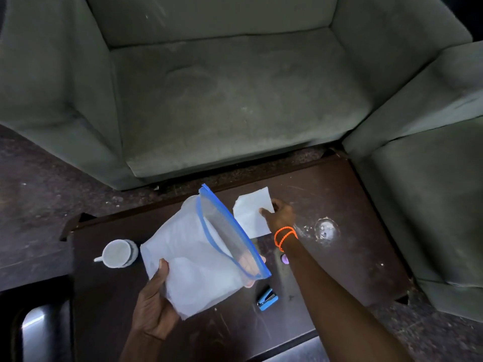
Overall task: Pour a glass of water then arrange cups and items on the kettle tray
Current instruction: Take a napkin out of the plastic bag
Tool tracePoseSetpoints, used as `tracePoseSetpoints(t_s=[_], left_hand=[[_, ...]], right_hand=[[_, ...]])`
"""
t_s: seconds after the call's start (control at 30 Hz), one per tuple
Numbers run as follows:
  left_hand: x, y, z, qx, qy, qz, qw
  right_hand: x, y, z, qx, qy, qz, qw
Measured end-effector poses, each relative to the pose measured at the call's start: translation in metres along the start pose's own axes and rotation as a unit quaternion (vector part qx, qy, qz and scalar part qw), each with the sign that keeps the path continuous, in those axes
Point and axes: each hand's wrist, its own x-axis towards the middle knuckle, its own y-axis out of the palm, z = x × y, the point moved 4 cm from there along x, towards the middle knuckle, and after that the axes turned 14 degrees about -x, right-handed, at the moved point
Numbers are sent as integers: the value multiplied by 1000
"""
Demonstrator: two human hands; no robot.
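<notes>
Left hand (154, 307): I keep fingers wrapped around the zip bag (201, 252), mouth tilted up for loading.
Right hand (279, 214): I pinch the white napkin (249, 215) off the table (339, 205).
Cup (119, 253): upright on the table, left of the bag; no kettle tray in view.

A table (339, 231) stands before a sofa (222, 100), a second seat (431, 178) off its right edge; a cup (117, 253) sits near the table's left edge; a bag (203, 254), held above the middle in the left hand (154, 309), has a stapler (267, 299) just right of it toward the near edge; behind the bag, toward the far edge, the right hand (279, 215) pinches a paper (252, 215).
</notes>
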Motion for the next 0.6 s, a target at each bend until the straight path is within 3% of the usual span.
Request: tracePoseSetpoints(t_s=[0.23,0.33,0.47,0.6], left_hand=[[5,32,27,79,8,54,995],[4,46,56,86,-31,51,995],[7,55,102,126,-53,33,990],[2,64,151,145,-65,25,987]], right_hand=[[-17,-44,-10,248,77,-10,966],[-37,-71,-27,351,90,121,924],[-58,-118,-61,366,72,324,869],[-67,-166,-92,284,-7,333,899]])
